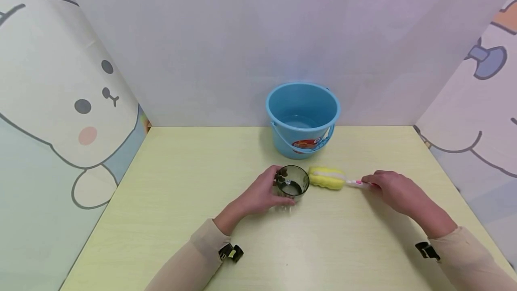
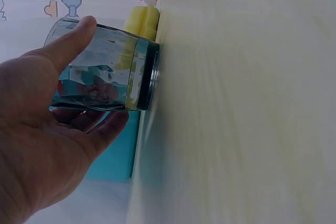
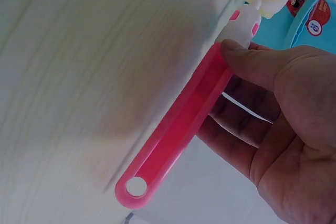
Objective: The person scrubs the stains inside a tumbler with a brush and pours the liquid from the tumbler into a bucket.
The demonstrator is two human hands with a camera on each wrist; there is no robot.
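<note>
A dark, see-through drinking glass is upright near the middle of the table. My left hand holds it from the left, thumb on the near side and fingers round the far side. In the left wrist view the base of the glass is right at the tabletop. To its right lies a sponge cup brush with a yellow head pointing at the glass. My right hand pinches the brush by its pink and white handle, thumb on top and fingers beneath; the handle's holed end sticks out past the hand.
A light blue bucket stands behind the glass and brush, near the back wall, its handle hanging down in front. Cartoon-printed side panels flank the pale wooden table.
</note>
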